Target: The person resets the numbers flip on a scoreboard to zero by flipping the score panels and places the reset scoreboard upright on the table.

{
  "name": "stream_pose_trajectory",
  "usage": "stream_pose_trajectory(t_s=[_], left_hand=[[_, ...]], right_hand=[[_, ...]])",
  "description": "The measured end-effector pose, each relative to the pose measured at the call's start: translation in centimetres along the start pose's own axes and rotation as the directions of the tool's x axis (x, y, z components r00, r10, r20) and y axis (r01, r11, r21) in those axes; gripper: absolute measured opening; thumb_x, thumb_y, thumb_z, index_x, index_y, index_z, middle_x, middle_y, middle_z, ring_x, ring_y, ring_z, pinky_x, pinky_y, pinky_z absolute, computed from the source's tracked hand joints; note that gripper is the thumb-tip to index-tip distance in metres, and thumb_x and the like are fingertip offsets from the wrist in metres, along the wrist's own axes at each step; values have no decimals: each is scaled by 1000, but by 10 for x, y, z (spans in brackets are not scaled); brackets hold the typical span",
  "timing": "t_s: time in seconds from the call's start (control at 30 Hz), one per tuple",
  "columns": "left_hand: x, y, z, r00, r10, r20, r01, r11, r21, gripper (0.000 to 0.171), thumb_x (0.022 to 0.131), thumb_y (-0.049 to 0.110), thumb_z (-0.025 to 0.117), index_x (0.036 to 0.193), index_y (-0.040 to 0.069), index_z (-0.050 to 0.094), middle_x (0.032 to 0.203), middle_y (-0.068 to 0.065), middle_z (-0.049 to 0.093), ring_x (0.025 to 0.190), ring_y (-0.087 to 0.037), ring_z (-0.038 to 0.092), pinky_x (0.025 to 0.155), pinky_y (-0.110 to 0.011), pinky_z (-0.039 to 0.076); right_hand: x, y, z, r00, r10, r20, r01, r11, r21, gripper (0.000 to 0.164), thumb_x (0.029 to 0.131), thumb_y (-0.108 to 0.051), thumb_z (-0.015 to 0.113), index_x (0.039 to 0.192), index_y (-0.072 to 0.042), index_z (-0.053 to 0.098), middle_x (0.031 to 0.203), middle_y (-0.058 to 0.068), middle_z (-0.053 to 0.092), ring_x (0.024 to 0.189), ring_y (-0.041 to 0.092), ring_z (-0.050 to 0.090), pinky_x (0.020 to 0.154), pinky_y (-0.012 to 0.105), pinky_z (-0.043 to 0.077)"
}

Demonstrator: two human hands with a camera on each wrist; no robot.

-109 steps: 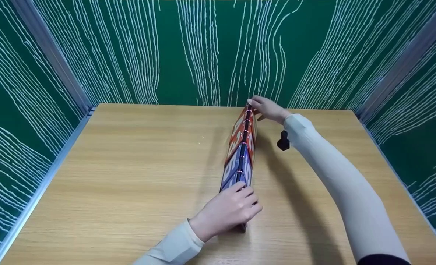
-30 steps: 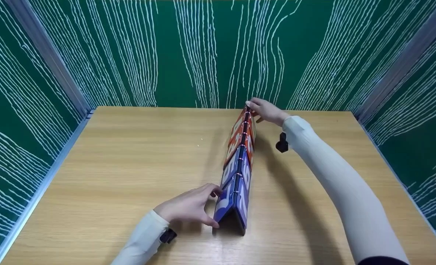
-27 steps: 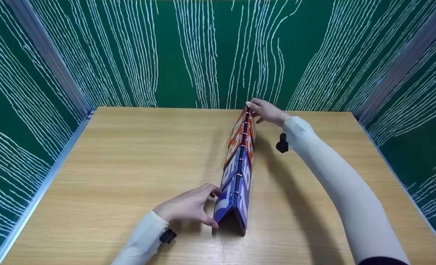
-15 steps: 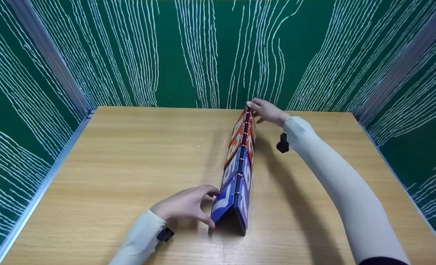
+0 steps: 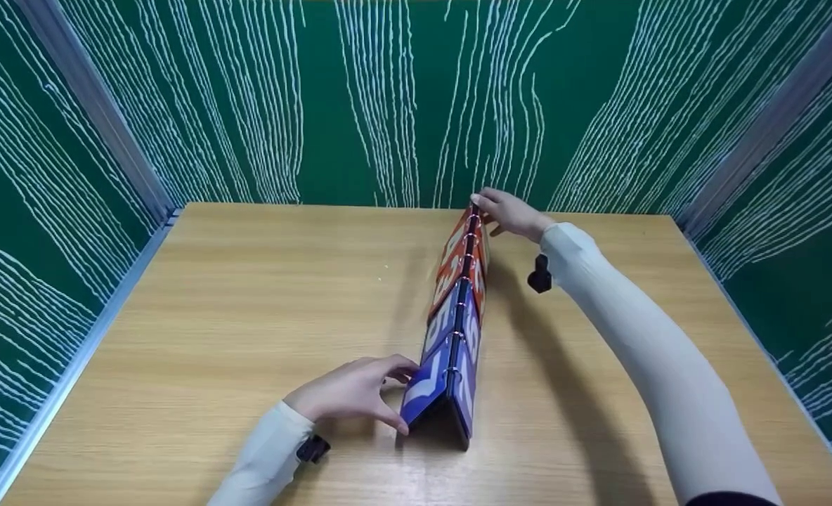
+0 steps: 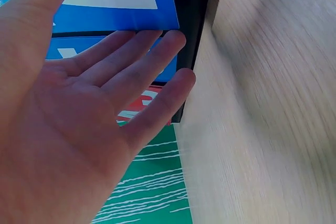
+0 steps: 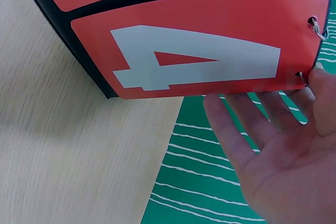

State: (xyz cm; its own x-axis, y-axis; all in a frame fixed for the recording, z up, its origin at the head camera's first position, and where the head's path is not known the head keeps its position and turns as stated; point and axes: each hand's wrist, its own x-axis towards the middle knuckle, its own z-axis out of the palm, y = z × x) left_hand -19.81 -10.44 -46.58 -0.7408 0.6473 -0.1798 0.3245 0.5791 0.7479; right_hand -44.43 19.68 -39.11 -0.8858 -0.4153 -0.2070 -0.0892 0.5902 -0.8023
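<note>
A long tent-shaped flip scoreboard [image 5: 451, 330] stands on the table, with red number cards at its far half and blue ones at its near half, hung on metal rings along the spine. My left hand [image 5: 349, 393] spreads along the low near part of its left face. In the left wrist view, the fingers [image 6: 152, 77] lie nearly straight over the blue cards and black border. At the far end my right hand [image 5: 511, 211] holds the top of the spine. A red card with a white 4 [image 7: 194, 59] faces the right wrist camera, thumb at its ring.
The wooden table [image 5: 268, 281] extends to both sides of the scoreboard. A green wall with wavy white lines [image 5: 317, 105] rises right behind its far edge, and similar walls flank it. Black wrist mounts [image 5: 314, 448] sit under the sleeves.
My left hand has gone from the near end of the spine down to the left face. In the last second it and that panel's lower edge shifted slightly left. The right hand stays put.
</note>
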Motion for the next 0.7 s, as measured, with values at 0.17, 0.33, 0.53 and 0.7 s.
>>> stream_pose_trajectory(t_s=[0.17,0.33,0.53,0.7], left_hand=[[-1,-1,-1,1000,-11,17,12,999,-46,88,71,34,92,146,14,51,143,-1,63,134,-23,59,118,-42,42],[-2,-2,-3,1000,-2,16,3,998,-62,85,71,34,91,144,14,53,144,-3,62,134,-27,59,118,-43,42],[-2,-5,-6,1000,22,-7,-22,999,-24,77,76,35,88,141,13,57,143,-5,63,131,-30,61,114,-45,46],[-2,-4,-5,1000,8,-15,-9,1000,-19,76,75,40,88,139,14,58,142,-5,64,131,-30,60,114,-47,46]], right_hand=[[-7,-7,1,1000,10,8,-10,1000,16,48,111,-41,30,142,-7,43,144,21,50,139,39,47,112,57,43],[-24,-28,1,999,7,32,-7,1000,10,45,111,-37,30,140,-5,45,144,23,49,139,41,46,113,57,42],[-26,-31,1,1000,12,27,-13,1000,20,44,111,-36,31,141,-5,44,144,23,49,139,40,46,113,58,42],[-27,-31,0,999,24,31,-25,999,29,44,111,-37,32,141,-6,44,144,22,49,139,39,46,114,57,41]])
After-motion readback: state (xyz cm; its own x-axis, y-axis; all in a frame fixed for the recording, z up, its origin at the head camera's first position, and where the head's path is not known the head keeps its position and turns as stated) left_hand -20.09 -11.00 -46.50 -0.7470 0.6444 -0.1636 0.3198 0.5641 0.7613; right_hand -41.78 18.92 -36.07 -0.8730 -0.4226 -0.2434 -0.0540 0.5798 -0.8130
